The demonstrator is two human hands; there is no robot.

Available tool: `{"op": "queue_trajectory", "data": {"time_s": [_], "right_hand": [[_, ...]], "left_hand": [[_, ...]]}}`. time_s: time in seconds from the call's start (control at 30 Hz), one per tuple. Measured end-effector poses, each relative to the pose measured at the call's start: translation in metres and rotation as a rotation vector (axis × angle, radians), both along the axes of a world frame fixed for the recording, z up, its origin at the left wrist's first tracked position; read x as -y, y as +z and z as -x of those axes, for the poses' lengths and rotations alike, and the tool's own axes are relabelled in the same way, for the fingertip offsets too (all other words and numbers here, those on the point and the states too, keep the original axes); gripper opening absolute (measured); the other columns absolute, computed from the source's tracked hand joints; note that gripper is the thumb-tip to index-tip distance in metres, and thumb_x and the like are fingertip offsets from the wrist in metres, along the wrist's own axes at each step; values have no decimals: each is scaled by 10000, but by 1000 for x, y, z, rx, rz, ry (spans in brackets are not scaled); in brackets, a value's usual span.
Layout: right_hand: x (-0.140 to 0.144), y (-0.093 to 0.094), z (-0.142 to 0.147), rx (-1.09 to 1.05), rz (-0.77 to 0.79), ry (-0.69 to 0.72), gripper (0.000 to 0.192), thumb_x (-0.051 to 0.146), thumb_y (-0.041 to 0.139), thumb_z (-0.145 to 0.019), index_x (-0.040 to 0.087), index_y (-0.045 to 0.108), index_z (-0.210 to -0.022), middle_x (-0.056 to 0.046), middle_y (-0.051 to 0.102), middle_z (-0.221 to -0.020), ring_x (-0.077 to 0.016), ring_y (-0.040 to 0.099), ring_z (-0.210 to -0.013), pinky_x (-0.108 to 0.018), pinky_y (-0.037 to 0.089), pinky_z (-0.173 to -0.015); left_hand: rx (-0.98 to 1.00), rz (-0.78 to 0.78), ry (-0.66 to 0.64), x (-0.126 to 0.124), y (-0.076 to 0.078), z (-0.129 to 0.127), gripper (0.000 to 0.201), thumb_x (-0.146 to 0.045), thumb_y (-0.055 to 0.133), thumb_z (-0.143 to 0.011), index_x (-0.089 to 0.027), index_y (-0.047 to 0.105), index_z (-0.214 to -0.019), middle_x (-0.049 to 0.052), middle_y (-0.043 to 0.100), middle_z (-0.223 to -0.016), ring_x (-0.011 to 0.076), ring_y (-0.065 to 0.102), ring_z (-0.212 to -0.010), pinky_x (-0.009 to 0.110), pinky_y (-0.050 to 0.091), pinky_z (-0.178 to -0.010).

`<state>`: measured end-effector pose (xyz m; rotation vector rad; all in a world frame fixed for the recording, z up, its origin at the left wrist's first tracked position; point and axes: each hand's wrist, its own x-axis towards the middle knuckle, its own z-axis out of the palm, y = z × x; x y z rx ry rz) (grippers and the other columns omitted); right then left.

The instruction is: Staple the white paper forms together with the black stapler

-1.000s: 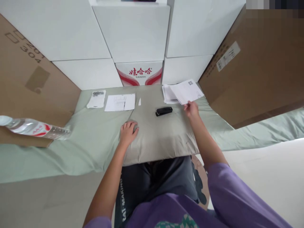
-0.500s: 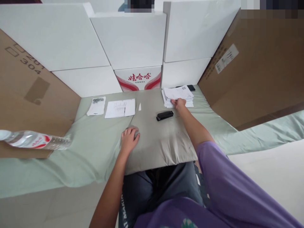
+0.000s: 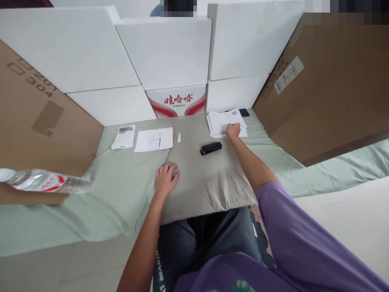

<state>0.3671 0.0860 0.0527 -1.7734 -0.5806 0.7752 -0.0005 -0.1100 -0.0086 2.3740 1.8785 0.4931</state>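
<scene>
Paper stack [image 3: 215,123] is sitting behind the black stapler [image 3: 211,149] and a bit to its right. A second ago the right hand [image 3: 233,130] had a sheet lifted out over that side; now it's down on the pile and looks flatter than half a second ago, when its near edge bowed up. That hand has slid a little rightward along the near edge, fingers curled in. Can't tell if it's pinching paper or just pressing. Left hand [image 3: 165,178] hasn't really budged: nearer the person than the stapler and off to its left, fingers loosely bent on the cloth. Can't see under the palm.

Edges: lower sheets poke out unevenly on the pile's near side. There's decent open room left of the stapler, up to the white scrap [image 3: 179,137] and printed sheet [image 3: 154,140], and in front of it down to the wrinkled tabletop [image 3: 194,190] edge. Right of the stapler, the forearm crosses the cloth. Tighter behind it: white boxes [image 3: 165,52] wall off the back, and a big cardboard box [image 3: 334,93] stands well to the stapler's right.
</scene>
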Motion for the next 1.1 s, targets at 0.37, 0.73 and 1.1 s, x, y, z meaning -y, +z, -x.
{"op": "queue_trajectory", "data": {"time_s": [0.37, 0.73, 1.1], "right_hand": [[140, 1, 91, 639, -376, 745, 147, 279, 503, -898, 224, 448, -774, 32, 490, -643, -128, 442, -603, -258, 301, -623], [319, -61, 118, 1019, -416, 1242, 168, 204, 451, -944, 207, 508, -785, -7, 604, -655, -138, 469, -583, -317, 292, -667], [318, -50, 123, 966, -257, 1270, 161, 221, 492, -932, 196, 547, -782, -15, 611, -636, -133, 486, -571, -316, 276, -649]], "left_hand": [[125, 22, 37, -8, 2, 1, 221, -364, 570, -957, -239, 699, -1087, 94, 694, -1154, 287, 616, -1110, 435, 478, -965], [19, 212, 57, -139, 24, 17, 646, -413, 521, -977, -222, 376, -1576, 103, 327, -1675, 308, 262, -1566, 539, 248, -1246], [71, 46, 345, -130, 18, 35, 423, -440, 375, -1045, -230, 730, -1135, 125, 778, -1032, 265, 700, -951, 321, 439, -758]]}}
